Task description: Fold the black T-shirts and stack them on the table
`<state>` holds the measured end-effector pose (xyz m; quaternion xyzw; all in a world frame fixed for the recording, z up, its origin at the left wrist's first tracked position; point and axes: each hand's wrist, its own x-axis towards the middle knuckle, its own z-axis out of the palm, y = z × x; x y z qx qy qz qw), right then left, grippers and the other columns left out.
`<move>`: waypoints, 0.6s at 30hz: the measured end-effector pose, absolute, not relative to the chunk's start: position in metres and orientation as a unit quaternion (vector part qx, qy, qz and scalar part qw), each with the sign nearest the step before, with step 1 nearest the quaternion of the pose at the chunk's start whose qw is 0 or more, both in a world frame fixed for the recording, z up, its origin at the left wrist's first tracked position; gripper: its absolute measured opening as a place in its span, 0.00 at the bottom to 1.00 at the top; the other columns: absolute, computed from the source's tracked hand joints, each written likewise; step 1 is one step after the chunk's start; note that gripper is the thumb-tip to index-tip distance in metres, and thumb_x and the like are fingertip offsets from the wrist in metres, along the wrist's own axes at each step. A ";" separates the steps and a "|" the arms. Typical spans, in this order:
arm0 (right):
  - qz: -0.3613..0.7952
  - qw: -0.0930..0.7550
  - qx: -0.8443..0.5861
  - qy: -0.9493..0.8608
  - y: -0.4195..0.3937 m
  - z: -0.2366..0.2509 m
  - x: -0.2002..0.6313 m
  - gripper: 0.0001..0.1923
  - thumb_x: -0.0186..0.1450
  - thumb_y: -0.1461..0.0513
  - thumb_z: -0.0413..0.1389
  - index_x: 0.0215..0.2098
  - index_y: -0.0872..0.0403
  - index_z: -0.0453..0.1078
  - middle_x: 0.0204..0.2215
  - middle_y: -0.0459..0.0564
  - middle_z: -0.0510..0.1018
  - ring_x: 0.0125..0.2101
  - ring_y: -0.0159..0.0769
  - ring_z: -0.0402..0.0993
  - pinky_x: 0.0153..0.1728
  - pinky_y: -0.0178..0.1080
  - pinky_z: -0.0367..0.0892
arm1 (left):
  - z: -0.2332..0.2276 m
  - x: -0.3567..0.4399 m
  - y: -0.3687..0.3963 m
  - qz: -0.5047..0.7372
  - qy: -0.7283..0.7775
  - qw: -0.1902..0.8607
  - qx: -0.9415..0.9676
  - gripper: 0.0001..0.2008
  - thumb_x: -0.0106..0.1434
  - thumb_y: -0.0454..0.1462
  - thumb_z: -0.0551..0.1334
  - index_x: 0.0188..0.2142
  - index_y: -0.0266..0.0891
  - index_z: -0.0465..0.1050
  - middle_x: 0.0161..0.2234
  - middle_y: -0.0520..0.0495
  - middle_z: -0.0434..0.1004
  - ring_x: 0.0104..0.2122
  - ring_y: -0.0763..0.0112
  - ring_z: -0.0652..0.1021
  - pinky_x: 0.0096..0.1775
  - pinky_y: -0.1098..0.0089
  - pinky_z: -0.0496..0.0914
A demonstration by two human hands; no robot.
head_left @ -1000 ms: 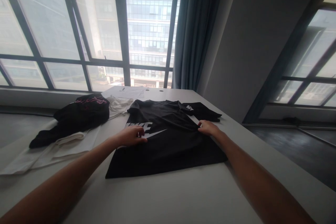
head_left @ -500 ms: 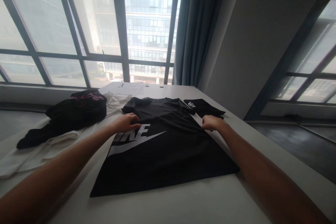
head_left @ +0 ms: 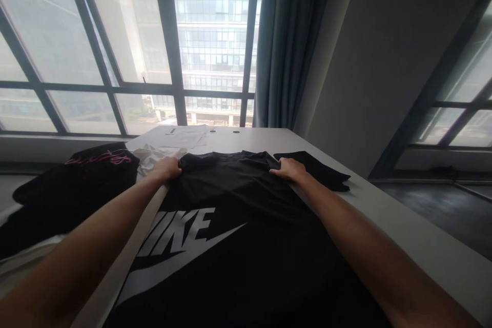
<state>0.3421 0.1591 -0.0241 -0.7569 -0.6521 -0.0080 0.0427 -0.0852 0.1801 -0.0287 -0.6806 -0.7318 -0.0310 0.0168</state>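
Note:
A black T-shirt [head_left: 246,205] with a large grey print lies spread on the white table, its collar toward the window and its lower part running out of the bottom of the view. My left hand [head_left: 167,168] is closed on the shirt's left sleeve, near the shoulder. At the opposite sleeve, my right hand [head_left: 289,169] pinches the fabric between thumb and fingers. A folded black garment [head_left: 321,168] lies just beyond and to the right of my right hand, partly hidden by it.
Left of the shirt lies a heap with a black garment [head_left: 77,184] bearing pink lettering and white cloth [head_left: 148,158]. Papers [head_left: 186,137] rest on the far part of the white table [head_left: 265,137]. A curtain [head_left: 284,46] hangs beside the window.
Both hands have moved forward to the sleeves and taken hold of them. The shirt now appears closer, with its hem out of view.

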 end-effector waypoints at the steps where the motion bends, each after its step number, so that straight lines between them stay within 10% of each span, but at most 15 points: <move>1: -0.011 0.045 -0.756 -0.652 0.166 -0.027 0.341 0.27 0.61 0.48 0.59 0.54 0.53 0.72 0.52 0.58 0.77 0.51 0.50 0.74 0.47 0.44 0.69 | -0.027 -0.090 0.188 -0.039 -0.735 0.011 -0.677 0.16 0.59 0.42 0.61 0.44 0.40 0.79 0.46 0.39 0.81 0.45 0.53 0.79 0.42 0.64 0.72; 18: -0.036 0.266 -0.849 -0.455 0.228 -0.025 0.447 0.21 0.67 0.58 0.52 0.53 0.61 0.74 0.47 0.66 0.78 0.50 0.51 0.74 0.48 0.44 0.68 | -0.040 -0.156 0.238 -0.181 -0.763 0.002 -0.620 0.15 0.60 0.43 0.60 0.39 0.34 0.79 0.39 0.41 0.82 0.38 0.58 0.79 0.42 0.66 0.72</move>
